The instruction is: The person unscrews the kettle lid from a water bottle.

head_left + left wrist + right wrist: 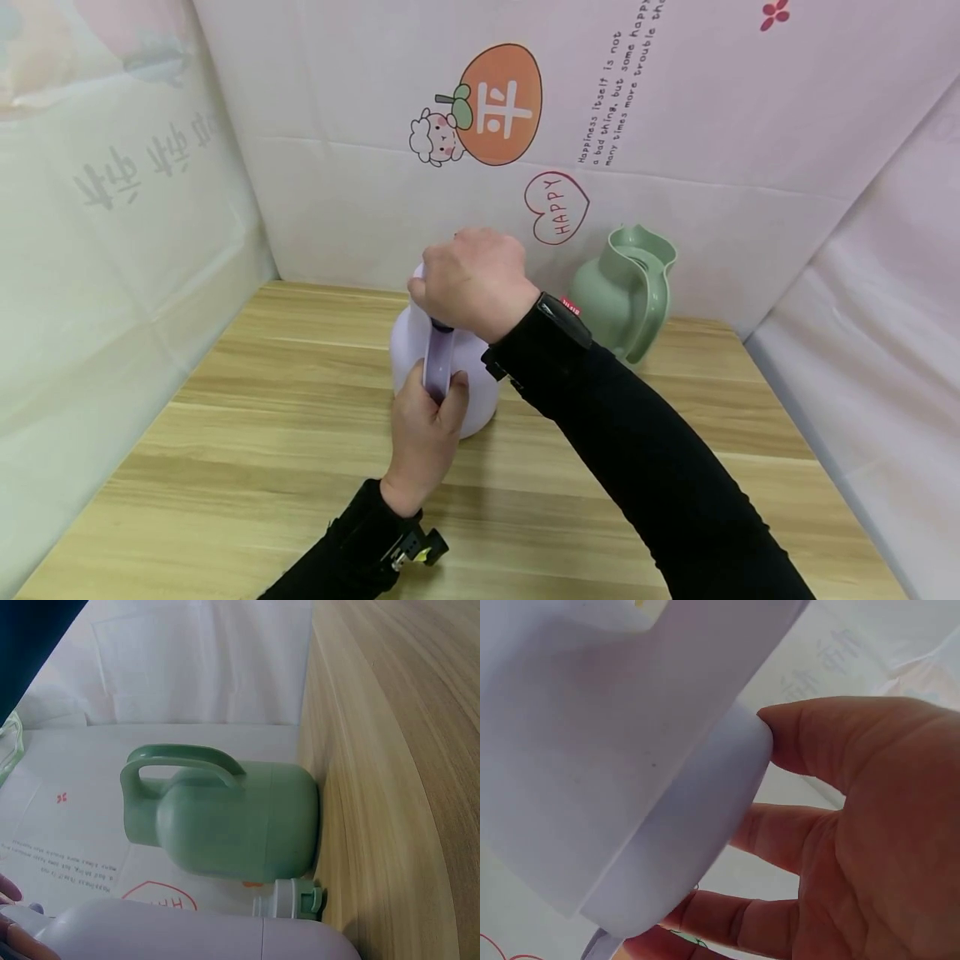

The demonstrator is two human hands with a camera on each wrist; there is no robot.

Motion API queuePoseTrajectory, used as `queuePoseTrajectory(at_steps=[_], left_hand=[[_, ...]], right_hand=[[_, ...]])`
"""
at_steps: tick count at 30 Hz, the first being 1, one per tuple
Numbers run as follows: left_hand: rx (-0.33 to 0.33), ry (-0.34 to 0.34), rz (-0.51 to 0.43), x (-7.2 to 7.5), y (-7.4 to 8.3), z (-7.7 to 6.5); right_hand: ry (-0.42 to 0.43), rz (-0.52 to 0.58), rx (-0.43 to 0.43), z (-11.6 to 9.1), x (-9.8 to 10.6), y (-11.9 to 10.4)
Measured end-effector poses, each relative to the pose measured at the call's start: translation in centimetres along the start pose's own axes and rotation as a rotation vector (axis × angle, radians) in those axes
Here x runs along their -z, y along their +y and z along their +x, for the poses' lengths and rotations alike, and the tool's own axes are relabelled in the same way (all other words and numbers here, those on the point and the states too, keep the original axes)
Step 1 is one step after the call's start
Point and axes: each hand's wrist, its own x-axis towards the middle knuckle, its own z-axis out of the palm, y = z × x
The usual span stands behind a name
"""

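A lavender thermos jug stands on the wooden table with its handle toward me. My left hand grips that handle low down, thumb on its right side. Over the jug's top, my right hand covers the mouth in the head view. The right wrist view shows its fingers and thumb curled around the rounded lavender lid, which sits at the jug's rim. Behind to the right stands a green thermos jug, its mouth uncovered. A green-and-white stopper is on the table near it.
The wooden table is enclosed by printed white cloth on the left, back and right. The back cloth hangs close behind both jugs. My right forearm crosses over the table's right half.
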Motion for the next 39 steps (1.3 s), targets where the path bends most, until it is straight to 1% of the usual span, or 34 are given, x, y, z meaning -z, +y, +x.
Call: queuePoseTrajectory(at_steps=[8,11,14,19,23,27,31,35,39], left_hand=[[0.012,0.003,-0.001,0.0,0.1,0.0],[0.011,0.005,0.001,-0.1,0.1,0.0],[-0.004,0.013,-0.002,-0.2,-0.1,0.0],[-0.039,0.025,-0.005,-0.3,-0.2,0.0],[-0.055,0.027,-0.005,-0.3,-0.3,0.1],[-0.063,0.028,0.000,-0.3,-0.3,0.1],[-0.063,0.030,0.011,-0.3,-0.3,0.1],[-0.049,0.027,0.010,-0.3,-0.2,0.0],[-0.031,0.020,0.004,-0.3,-0.1,0.0]], right_hand=[[0.006,0.102,0.083,0.0,-0.1,0.7],[0.009,0.119,0.117,0.1,-0.1,0.9],[0.017,0.121,0.146,0.2,-0.2,1.1],[0.043,0.114,0.171,0.4,-0.6,1.2],[0.068,0.136,0.198,0.5,-0.9,1.4],[0.070,0.197,0.254,0.7,-1.0,1.9],[0.041,0.261,0.309,1.0,-1.1,2.4],[0.012,0.346,0.358,1.3,-1.2,2.9],[0.003,0.444,0.411,1.7,-1.4,3.5]])
